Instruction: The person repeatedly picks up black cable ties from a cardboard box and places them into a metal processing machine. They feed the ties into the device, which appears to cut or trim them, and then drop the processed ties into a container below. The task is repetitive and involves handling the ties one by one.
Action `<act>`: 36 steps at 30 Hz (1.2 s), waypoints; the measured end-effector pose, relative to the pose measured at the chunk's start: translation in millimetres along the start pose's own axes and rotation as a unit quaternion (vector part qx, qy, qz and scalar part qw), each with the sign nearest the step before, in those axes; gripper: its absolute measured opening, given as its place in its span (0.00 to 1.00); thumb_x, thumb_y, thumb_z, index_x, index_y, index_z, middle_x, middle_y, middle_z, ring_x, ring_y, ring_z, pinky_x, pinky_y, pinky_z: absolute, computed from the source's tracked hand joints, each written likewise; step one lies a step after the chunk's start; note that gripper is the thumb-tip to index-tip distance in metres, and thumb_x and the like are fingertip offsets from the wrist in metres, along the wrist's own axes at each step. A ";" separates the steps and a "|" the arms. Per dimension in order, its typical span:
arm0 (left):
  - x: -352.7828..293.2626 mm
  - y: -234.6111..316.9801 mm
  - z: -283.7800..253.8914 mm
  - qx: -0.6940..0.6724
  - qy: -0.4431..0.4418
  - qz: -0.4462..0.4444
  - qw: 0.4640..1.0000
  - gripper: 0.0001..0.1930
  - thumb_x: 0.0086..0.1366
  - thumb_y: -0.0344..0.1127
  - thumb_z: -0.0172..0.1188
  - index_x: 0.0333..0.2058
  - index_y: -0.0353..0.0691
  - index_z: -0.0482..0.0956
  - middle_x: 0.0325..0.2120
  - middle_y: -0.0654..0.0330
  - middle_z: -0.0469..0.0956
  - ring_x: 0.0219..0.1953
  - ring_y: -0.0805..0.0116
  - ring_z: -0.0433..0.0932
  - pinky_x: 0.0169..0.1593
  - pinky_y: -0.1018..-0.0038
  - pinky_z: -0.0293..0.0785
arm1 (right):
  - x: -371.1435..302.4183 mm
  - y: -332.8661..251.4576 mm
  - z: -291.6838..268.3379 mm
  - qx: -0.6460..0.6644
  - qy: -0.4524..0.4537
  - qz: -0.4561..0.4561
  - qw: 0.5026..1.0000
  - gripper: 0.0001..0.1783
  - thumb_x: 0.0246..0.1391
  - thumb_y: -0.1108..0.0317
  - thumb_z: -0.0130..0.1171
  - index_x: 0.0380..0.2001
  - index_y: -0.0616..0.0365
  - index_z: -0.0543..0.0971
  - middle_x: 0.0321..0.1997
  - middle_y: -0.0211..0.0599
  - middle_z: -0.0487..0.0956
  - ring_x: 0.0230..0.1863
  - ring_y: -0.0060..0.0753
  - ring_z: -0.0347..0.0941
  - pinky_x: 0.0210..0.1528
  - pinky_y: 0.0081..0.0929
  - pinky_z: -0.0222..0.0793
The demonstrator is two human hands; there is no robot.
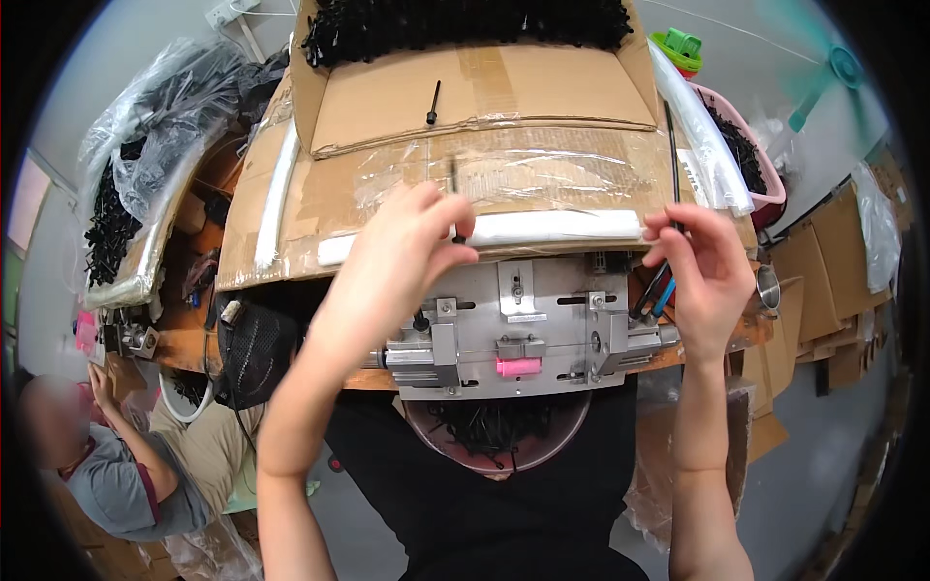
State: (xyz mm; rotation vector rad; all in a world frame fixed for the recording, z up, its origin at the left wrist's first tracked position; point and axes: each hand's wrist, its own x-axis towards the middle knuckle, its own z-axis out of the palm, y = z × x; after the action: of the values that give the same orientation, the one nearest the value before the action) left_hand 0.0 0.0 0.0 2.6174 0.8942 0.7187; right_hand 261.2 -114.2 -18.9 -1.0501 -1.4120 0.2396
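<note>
My left hand (412, 232) is closed, pinching a short black rod (453, 176) that stands up blurred from the fingertips, with a thicker dark end lower down. Over on the right, my right hand (705, 266) grips a long thin black rod (670, 145) near its lower end; the rod points away from me. Both hands hover above the front edge of the cardboard, near a white padded strip (552, 226). Below and between them sits a metal fixture (484, 329) with clamp blocks and a pink roller-like piece (519, 367). A single black rod with a knobbed end (432, 114) lies on the cardboard.
An open cardboard box (465, 92) holds a heap of black parts (465, 24) at the back. A pink tub (765, 160) stands right, and a bowl of black parts (494, 421) is below the fixture. A co-worker (145, 465) sits at left. A green fan (841, 73) is far right.
</note>
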 end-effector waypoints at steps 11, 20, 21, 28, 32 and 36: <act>-138.7 92.7 117.1 0.012 0.033 -0.076 0.996 0.39 0.52 0.22 0.67 0.64 0.28 0.62 0.35 0.54 0.72 0.38 0.58 0.71 0.45 0.66 0.69 | -58.8 -19.1 -3.8 0.094 0.090 0.046 0.990 0.11 0.63 0.76 0.55 0.46 0.68 0.71 0.39 0.53 0.81 0.37 0.38 0.80 0.35 0.26 0.78; -128.4 92.0 127.7 0.068 -0.004 -0.075 0.995 0.35 0.55 0.26 0.65 0.62 0.27 0.64 0.36 0.56 0.71 0.39 0.59 0.71 0.46 0.65 0.70 | -66.7 -29.8 0.6 0.057 0.113 0.038 0.991 0.11 0.62 0.78 0.55 0.46 0.66 0.71 0.40 0.53 0.80 0.39 0.38 0.79 0.34 0.25 0.78; -127.7 91.2 127.8 0.068 -0.004 -0.076 0.995 0.35 0.56 0.26 0.65 0.62 0.27 0.64 0.36 0.56 0.71 0.39 0.59 0.71 0.46 0.65 0.70 | -70.4 -27.3 3.2 0.051 0.104 0.042 0.992 0.11 0.61 0.79 0.55 0.46 0.66 0.70 0.40 0.53 0.80 0.39 0.37 0.78 0.34 0.25 0.78; -130.8 90.6 118.8 0.041 0.018 -0.089 0.995 0.34 0.57 0.31 0.64 0.61 0.28 0.65 0.41 0.55 0.71 0.43 0.59 0.72 0.50 0.68 0.72 | -141.8 -21.3 44.5 -0.141 -0.089 0.058 0.984 0.25 0.46 0.85 0.67 0.50 0.67 0.76 0.36 0.44 0.80 0.33 0.34 0.77 0.34 0.28 0.75; -137.6 85.0 97.6 0.013 0.099 -0.143 0.985 0.38 0.49 0.26 0.72 0.61 0.32 0.69 0.46 0.52 0.71 0.42 0.56 0.70 0.46 0.66 0.70 | -161.5 -12.3 67.5 -0.148 -0.151 0.049 0.976 0.36 0.44 0.85 0.66 0.60 0.70 0.69 0.30 0.41 0.77 0.29 0.37 0.74 0.34 0.32 0.73; -143.1 81.2 88.9 0.005 0.106 -0.161 0.981 0.37 0.50 0.24 0.70 0.61 0.32 0.69 0.47 0.53 0.71 0.40 0.58 0.69 0.45 0.67 0.69 | -157.7 -6.0 74.2 -0.143 -0.211 0.072 0.964 0.38 0.46 0.82 0.66 0.63 0.68 0.67 0.25 0.39 0.73 0.26 0.37 0.71 0.32 0.34 0.70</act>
State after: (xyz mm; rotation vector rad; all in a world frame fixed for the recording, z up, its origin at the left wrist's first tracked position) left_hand -10.1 -161.9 -93.0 2.3505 1.3468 0.9107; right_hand 159.5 -194.3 -135.7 -1.4004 -1.7918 0.3899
